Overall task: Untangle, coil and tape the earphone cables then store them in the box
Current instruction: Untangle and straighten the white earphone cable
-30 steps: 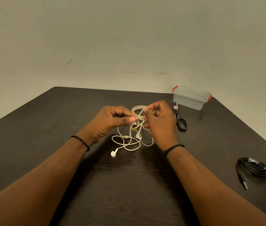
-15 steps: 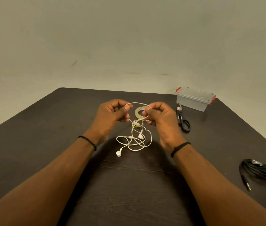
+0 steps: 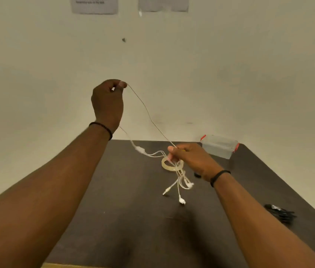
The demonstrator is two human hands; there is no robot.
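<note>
Your raised left hand (image 3: 108, 102) and lower right hand (image 3: 190, 158), held apart, each pinch the white earphone cable (image 3: 147, 111) above the tabletop (image 3: 125, 219).

Earphone cable (image 3: 179, 180) white w/ white buds. Tape roll (image 3: 167, 165) pale yellowish, see-through. Box (image 3: 219, 147) clear plastic, red clips at both ends. Second cable bundle (image 3: 280, 212) black. Table (image 3: 133, 219) v. dark brown, faint wood grain. Wall (image 3: 230, 74) off-white/cream w/ a small dark spot; 2 grey paper sheets (image 3: 94, 4) up top. Black bead bracelet (image 3: 102, 128) on left wrist, plain black band (image 3: 219, 176) on right.
</note>
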